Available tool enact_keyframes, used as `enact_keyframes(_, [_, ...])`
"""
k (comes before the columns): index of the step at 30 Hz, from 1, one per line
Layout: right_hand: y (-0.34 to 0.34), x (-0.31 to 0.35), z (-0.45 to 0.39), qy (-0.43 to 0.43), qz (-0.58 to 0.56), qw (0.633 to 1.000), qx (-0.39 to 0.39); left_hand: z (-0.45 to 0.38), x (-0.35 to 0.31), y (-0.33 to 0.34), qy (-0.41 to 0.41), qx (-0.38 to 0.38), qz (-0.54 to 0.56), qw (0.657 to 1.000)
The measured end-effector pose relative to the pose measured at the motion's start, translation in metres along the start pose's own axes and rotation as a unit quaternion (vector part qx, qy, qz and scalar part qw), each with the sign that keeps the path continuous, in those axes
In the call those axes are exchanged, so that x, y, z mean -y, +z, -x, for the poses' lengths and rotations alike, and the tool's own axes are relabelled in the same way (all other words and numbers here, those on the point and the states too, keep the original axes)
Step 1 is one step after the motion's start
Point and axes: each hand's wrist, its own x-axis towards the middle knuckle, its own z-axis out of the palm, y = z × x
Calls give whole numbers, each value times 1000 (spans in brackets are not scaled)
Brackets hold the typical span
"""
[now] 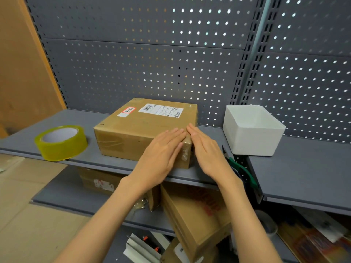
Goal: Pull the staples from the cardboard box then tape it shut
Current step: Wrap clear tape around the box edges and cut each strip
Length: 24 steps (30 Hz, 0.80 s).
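Now taping, I judge: cardboard box (140, 128) mid-frame on shelf (303, 168); left hand (163, 150) and right hand (207, 150) flat, unclenched, pressing tape at its near-right corner; tape roll (61, 142) left; next needs firm smoothing.

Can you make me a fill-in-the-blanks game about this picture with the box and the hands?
1. The roll of tape sits on the shelf to the ____ of the cardboard box.
2. The tub beside the box is coloured ____.
3. The left hand and right hand both lie ____ against the box's near corner.
4. The wall behind the shelf is full of small ____.

Missing words: left; white; flat; holes
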Motion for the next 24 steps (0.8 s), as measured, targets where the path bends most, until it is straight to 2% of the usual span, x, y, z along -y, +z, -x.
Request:
enact_keyframes(3, [-5, 3, 0, -18, -21, 999, -27, -7, 3, -9, -35, -5, 97, 995])
enact_keyframes(5, [-1, 3, 2, -38, -34, 997, -52, -11, 4, -10, -37, -6, 115, 993])
enact_keyframes(10, [12, -10, 4, -49, -20, 998, -45, -10, 13, 1, 14, -9, 58, 998])
enact_keyframes(15, [8, -14, 6, -60, 23, 998, 5, -7, 19, 4, 42, 1, 13, 999])
enact_keyframes(24, [2, -11, 7, -45, 52, 997, 29, -7, 23, 4, 48, 22, 32, 998])
